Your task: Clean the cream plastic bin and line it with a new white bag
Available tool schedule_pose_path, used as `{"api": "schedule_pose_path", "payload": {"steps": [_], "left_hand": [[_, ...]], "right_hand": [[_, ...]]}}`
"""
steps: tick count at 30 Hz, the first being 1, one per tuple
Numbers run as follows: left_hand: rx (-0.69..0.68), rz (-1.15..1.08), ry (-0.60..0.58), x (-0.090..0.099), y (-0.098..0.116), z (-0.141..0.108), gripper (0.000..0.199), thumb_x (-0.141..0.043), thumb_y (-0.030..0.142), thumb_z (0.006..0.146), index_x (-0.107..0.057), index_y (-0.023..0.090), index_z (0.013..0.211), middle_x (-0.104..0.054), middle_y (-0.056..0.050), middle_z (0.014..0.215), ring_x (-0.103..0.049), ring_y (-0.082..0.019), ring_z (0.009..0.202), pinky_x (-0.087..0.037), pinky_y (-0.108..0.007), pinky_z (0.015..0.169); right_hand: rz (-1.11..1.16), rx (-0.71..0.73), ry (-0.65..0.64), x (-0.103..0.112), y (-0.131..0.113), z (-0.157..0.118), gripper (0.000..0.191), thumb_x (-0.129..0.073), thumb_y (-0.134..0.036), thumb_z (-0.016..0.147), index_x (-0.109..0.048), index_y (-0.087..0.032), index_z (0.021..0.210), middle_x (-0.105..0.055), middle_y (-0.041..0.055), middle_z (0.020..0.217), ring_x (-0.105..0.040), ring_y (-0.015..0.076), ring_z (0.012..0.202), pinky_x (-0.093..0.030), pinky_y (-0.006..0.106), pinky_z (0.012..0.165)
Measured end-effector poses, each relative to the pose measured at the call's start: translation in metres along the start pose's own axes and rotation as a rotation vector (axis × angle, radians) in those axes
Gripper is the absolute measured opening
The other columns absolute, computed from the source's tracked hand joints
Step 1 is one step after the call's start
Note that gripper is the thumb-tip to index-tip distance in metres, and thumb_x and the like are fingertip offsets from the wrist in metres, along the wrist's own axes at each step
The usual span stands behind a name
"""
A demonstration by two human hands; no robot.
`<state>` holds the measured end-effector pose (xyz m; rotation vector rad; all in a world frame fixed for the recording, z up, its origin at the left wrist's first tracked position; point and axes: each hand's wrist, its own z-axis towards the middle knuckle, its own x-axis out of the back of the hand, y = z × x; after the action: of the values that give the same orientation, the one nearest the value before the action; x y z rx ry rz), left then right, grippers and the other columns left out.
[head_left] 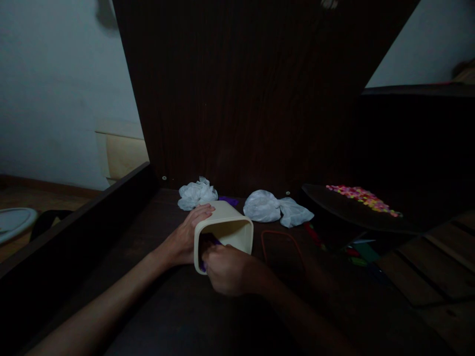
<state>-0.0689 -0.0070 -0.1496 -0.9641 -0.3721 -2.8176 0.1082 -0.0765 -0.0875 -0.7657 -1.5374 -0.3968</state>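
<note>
– Dim room; dark desktop [148, 316] is running back to a wooden panel [241, 99] behind the cream container [222, 211]. How is that container lying?

– On its side upon the desktop, mouth facing the wearer. One white bundle [198, 194] is sitting behind it to the left, a knotted bundle [261, 206] behind it to the right.

– Hands?

– Left hand [187, 235] is bracing the container's left wall, fingers lying close together over its upper edge. Right hand [232, 269] is reaching into the mouth beside something purple [215, 241]; its fingertips are hidden, so I cannot tell whether they are pinching it.

– Handling estimate?

– Container: probably light, stiff, smooth enough for slipping under a loose grip, hardly fragile. Purple piece: perhaps soft, though shadow is obscuring it. Best hold: palm along the outer wall, near the rim.
</note>
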Motion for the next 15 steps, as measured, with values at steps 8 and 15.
{"api": "schedule_pose_path", "payload": {"steps": [8, 15], "left_hand": [[0.013, -0.02, -0.016, 0.001, 0.0, 0.001, 0.103, -0.085, 0.039, 0.077, -0.023, 0.024, 0.158, -0.05, -0.022, 0.147, -0.046, -0.043, 0.141, -0.041, -0.069, 0.115], [0.003, 0.01, -0.023, 0.0, 0.004, 0.0, 0.102, -0.084, 0.034, 0.078, -0.022, 0.02, 0.158, -0.049, -0.025, 0.147, -0.045, -0.042, 0.142, -0.039, -0.068, 0.117]], "right_hand": [[-0.119, -0.139, -0.115, 0.009, -0.013, -0.046, 0.048, -0.045, -0.005, 0.091, -0.06, 0.009, 0.134, -0.062, 0.0312, 0.136, -0.064, 0.034, 0.126, -0.05, 0.042, 0.109], [-0.117, -0.218, -0.126, 0.007, 0.008, -0.005, 0.032, -0.052, -0.002, 0.084, -0.076, -0.002, 0.105, -0.074, 0.0243, 0.114, -0.072, 0.0308, 0.107, -0.056, 0.038, 0.097]]}}
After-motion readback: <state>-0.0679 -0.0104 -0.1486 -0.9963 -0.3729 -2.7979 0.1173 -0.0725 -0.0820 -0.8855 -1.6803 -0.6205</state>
